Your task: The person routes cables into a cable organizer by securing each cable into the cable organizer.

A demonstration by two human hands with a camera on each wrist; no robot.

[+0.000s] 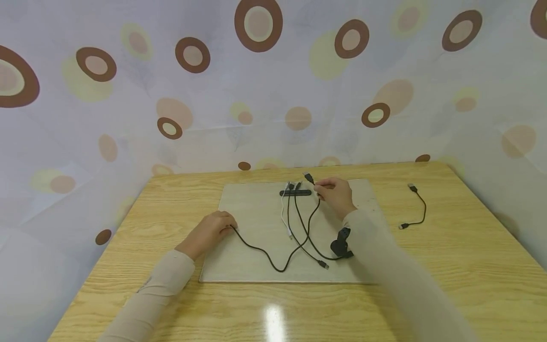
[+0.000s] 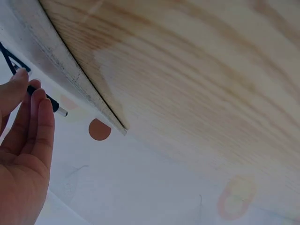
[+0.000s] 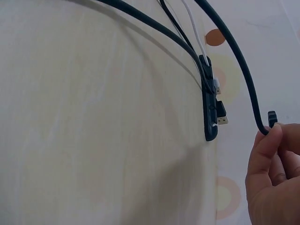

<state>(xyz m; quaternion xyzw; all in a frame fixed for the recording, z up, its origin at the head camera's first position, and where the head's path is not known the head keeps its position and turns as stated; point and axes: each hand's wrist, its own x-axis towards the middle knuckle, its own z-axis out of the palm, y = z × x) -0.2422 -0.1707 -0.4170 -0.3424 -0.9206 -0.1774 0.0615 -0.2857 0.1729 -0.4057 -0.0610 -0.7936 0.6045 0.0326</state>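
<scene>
A long black USB cable (image 1: 279, 270) sags in a loop over the pale board between the two hands. My left hand (image 1: 211, 229), above the board's left edge, pinches its end with a black, silver-tipped barrel plug (image 2: 52, 104). Up at the board's far side, my right hand (image 1: 336, 194) pinches the cable close behind its USB plug (image 1: 308, 177), which points away. Just left of that hand lies a black cable holder strip (image 1: 296, 193). A white cable (image 1: 283, 213) and two other black cables run through its slots, their USB ends at the far side.
The pale board (image 1: 248, 209) lies on a wood-grain table (image 1: 448, 266). To the right of the board rests a short black USB cable (image 1: 425, 209). Behind the table hangs a patterned cloth (image 1: 273, 95) with brown circles.
</scene>
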